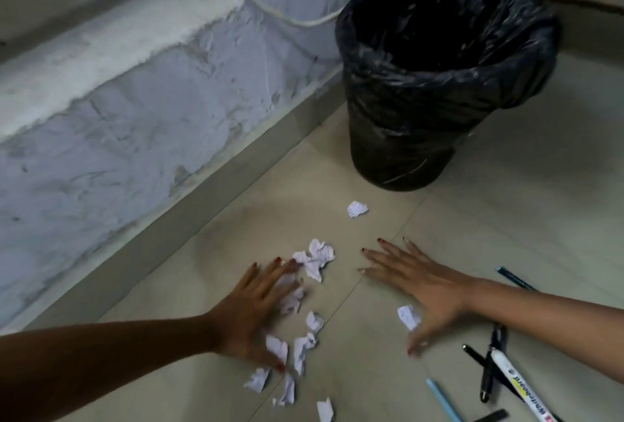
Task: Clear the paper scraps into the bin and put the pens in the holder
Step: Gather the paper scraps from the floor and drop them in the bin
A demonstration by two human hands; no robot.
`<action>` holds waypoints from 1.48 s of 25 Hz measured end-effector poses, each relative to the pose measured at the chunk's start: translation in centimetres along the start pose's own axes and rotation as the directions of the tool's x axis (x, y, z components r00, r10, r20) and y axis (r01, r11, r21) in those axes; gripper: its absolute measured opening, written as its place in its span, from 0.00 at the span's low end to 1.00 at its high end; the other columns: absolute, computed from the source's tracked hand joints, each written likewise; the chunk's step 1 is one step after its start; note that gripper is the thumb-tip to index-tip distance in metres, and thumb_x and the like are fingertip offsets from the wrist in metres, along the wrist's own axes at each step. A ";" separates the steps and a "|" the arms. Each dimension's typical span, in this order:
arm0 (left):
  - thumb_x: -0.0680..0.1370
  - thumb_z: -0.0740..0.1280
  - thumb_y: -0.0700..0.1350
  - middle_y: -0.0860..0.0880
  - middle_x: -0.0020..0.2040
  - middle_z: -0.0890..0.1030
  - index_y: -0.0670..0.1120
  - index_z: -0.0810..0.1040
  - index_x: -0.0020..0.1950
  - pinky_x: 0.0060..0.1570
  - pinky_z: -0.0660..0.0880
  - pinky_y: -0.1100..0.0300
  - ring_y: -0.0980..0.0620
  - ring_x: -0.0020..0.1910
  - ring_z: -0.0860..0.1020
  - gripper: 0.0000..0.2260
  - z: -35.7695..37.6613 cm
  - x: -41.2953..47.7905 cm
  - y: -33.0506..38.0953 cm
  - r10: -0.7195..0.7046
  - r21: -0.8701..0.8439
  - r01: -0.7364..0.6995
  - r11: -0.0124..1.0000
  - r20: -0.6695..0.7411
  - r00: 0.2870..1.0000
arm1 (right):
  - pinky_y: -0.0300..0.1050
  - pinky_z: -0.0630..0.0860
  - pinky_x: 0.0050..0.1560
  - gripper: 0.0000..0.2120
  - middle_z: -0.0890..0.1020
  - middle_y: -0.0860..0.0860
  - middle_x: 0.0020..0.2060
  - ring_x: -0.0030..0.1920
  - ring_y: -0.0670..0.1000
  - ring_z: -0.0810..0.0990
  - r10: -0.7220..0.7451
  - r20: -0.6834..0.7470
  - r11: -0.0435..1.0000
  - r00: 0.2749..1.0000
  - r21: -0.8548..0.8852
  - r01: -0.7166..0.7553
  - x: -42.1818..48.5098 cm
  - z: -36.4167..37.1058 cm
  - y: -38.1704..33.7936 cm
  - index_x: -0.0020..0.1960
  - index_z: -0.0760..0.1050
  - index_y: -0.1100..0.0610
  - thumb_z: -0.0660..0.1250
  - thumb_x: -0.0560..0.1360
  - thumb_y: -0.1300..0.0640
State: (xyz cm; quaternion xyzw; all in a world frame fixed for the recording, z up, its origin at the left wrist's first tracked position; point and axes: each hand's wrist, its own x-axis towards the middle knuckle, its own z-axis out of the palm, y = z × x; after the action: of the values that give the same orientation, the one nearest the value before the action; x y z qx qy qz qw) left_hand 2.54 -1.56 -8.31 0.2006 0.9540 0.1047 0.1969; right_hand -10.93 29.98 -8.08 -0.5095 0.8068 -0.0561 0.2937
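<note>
Several crumpled white paper scraps [315, 257] lie scattered on the beige tiled floor. My left hand [260, 306] is spread flat, fingers apart, resting on some of the scraps. My right hand [415, 283] is also flat and open on the floor, with one scrap [409, 317] next to its thumb. A lone scrap [357, 209] lies closer to the bin [442, 83], a black bucket lined with a black bag, standing at the back. Pens lie at the lower right: a white whiteboard marker [518, 384], a black pen [489, 371], a light blue pen [442, 399], a dark teal pen [515, 278].
A rough white-painted wall with a skirting strip [202, 192] runs diagonally along the left. A white cable [297, 19] hangs by the wall behind the bin. No pen holder is in view.
</note>
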 end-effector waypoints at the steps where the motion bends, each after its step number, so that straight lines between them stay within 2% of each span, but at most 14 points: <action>1: 0.60 0.60 0.77 0.45 0.76 0.41 0.59 0.37 0.72 0.71 0.39 0.39 0.43 0.74 0.37 0.51 1.3 -1.6 0.4 0.062 0.041 -0.063 0.997 0.017 0.998 | 0.55 0.24 0.69 0.53 0.30 0.42 0.72 0.71 0.49 0.25 -0.065 -0.005 0.997 0.998 -0.044 0.065 0.8 1.2 -1.3 0.70 0.36 0.36 0.67 0.58 0.29; 3: 0.60 0.60 0.77 0.43 0.77 0.42 0.55 0.43 0.74 0.69 0.37 0.42 0.41 0.74 0.39 0.50 3.3 -3.3 1.9 0.119 0.091 -0.119 0.989 0.003 0.993 | 0.58 0.25 0.68 0.50 0.26 0.42 0.70 0.71 0.51 0.26 -0.155 -0.102 0.986 0.983 -0.078 0.147 2.8 3.7 -4.3 0.71 0.37 0.37 0.63 0.60 0.26; 5: 0.64 0.56 0.77 0.45 0.76 0.41 0.55 0.46 0.74 0.68 0.41 0.39 0.39 0.74 0.41 0.46 4.9 -2.9 3.2 0.101 0.123 -0.093 0.988 -0.063 0.993 | 0.63 0.34 0.70 0.42 0.30 0.45 0.73 0.73 0.54 0.32 -0.131 -0.315 0.991 0.940 -0.062 0.118 5.2 5.2 -5.5 0.71 0.40 0.37 0.58 0.66 0.27; 8: 0.72 0.49 0.71 0.48 0.76 0.39 0.57 0.46 0.74 0.67 0.49 0.32 0.40 0.74 0.41 0.35 4.8 0.0 2.8 -0.075 0.087 0.099 0.991 -0.241 0.968 | 0.67 0.44 0.70 0.36 0.45 0.55 0.76 0.75 0.58 0.40 0.111 -0.546 0.994 0.831 0.079 -0.082 9.4 3.4 -4.6 0.72 0.47 0.41 0.55 0.69 0.31; 11: 0.76 0.45 0.65 0.45 0.76 0.49 0.58 0.49 0.73 0.66 0.48 0.34 0.40 0.74 0.45 0.27 3.1 1.3 -0.5 -0.164 0.126 0.207 0.970 -0.285 0.944 | 0.63 0.56 0.72 0.33 0.59 0.63 0.72 0.73 0.62 0.55 0.221 -0.563 0.970 0.796 0.212 -0.119 12.5 0.5 -2.6 0.70 0.59 0.52 0.54 0.69 0.38; 14: 0.77 0.45 0.64 0.45 0.75 0.56 0.56 0.53 0.73 0.67 0.51 0.36 0.41 0.74 0.49 0.26 1.4 -1.3 -4.1 -0.168 0.126 0.206 0.970 -0.259 0.951 | 0.56 0.67 0.67 0.30 0.67 0.61 0.68 0.71 0.58 0.63 0.142 -0.515 0.964 0.846 0.264 -0.001 14.3 -0.6 -3.0 0.65 0.66 0.59 0.55 0.69 0.43; 17: 0.75 0.48 0.67 0.48 0.76 0.51 0.57 0.45 0.74 0.70 0.50 0.39 0.46 0.75 0.45 0.30 1.6 -6.1 -6.0 -0.178 0.014 0.186 0.982 -0.227 0.957 | 0.49 0.66 0.68 0.25 0.70 0.58 0.67 0.69 0.54 0.66 -0.063 -0.416 0.915 0.907 0.340 0.219 14.5 0.6 -7.6 0.66 0.67 0.59 0.63 0.72 0.50; 21: 0.71 0.53 0.71 0.47 0.76 0.47 0.58 0.39 0.73 0.71 0.50 0.38 0.50 0.75 0.39 0.38 3.8 -9.1 -4.4 -0.200 -0.097 0.188 0.977 -0.135 0.970 | 0.49 0.64 0.67 0.22 0.75 0.61 0.62 0.65 0.58 0.69 -0.419 -0.329 0.844 0.847 0.204 0.496 12.1 4.0 -12.5 0.63 0.69 0.61 0.66 0.71 0.55; 23: 0.69 0.54 0.73 0.47 0.76 0.45 0.56 0.38 0.73 0.72 0.46 0.39 0.48 0.75 0.38 0.42 4.7 -8.1 -2.9 -0.206 -0.103 0.193 0.976 -0.134 0.969 | 0.54 0.59 0.71 0.28 0.71 0.60 0.66 0.69 0.56 0.64 -0.462 -0.295 0.859 0.836 0.086 0.505 10.3 5.0 -12.5 0.65 0.67 0.57 0.68 0.70 0.47; 27: 0.68 0.59 0.71 0.46 0.76 0.48 0.53 0.42 0.74 0.71 0.39 0.45 0.44 0.75 0.42 0.44 5.6 -5.3 0.1 -0.073 0.020 0.079 0.997 -0.202 0.977 | 0.63 0.37 0.73 0.41 0.49 0.54 0.75 0.75 0.58 0.41 -0.418 -0.258 0.906 0.871 -0.041 0.422 6.7 6.9 -12.3 0.72 0.51 0.42 0.63 0.65 0.30; 30: 0.73 0.56 0.67 0.46 0.75 0.56 0.52 0.50 0.74 0.71 0.42 0.46 0.44 0.75 0.47 0.36 6.6 -4.5 1.5 -0.046 0.028 0.056 0.998 -0.270 0.962 | 0.63 0.42 0.70 0.40 0.41 0.54 0.75 0.74 0.61 0.41 -0.290 -0.357 0.957 0.888 -0.087 0.278 6.9 8.5 -12.9 0.73 0.46 0.42 0.56 0.68 0.28; 32: 0.76 0.50 0.63 0.43 0.71 0.68 0.49 0.59 0.71 0.68 0.51 0.47 0.44 0.71 0.56 0.28 6.8 -4.2 1.6 -0.098 -0.033 0.092 0.995 -0.325 0.941 | 0.60 0.47 0.69 0.35 0.49 0.58 0.75 0.74 0.60 0.47 -0.186 -0.444 0.982 0.876 -0.094 0.161 8.9 8.4 -12.9 0.73 0.48 0.46 0.52 0.72 0.31; 34: 0.78 0.49 0.57 0.38 0.59 0.76 0.43 0.66 0.63 0.58 0.60 0.50 0.44 0.61 0.64 0.23 6.3 -2.8 0.9 -0.166 -0.070 0.150 0.986 -0.375 0.912 | 0.55 0.55 0.69 0.30 0.67 0.61 0.70 0.71 0.60 0.61 -0.136 -0.525 0.990 0.840 -0.093 0.102 11.5 7.4 -12.7 0.72 0.54 0.52 0.48 0.76 0.37; 37: 0.72 0.54 0.46 0.36 0.44 0.79 0.39 0.70 0.53 0.38 0.68 0.54 0.42 0.41 0.72 0.14 4.0 0.2 -1.1 -0.185 -0.070 0.171 0.983 -0.369 0.911 | 0.44 0.68 0.54 0.27 0.82 0.56 0.49 0.50 0.55 0.77 -0.111 -0.567 0.993 0.816 -0.093 0.071 14.6 5.1 -11.6 0.65 0.64 0.61 0.51 0.75 0.42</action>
State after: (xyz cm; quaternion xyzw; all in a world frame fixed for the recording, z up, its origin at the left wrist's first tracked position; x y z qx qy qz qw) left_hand 3.71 -1.97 -12.28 0.0855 0.9862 0.1397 0.0239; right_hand -3.61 13.02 -13.81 -0.5169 0.8338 -0.1931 0.0184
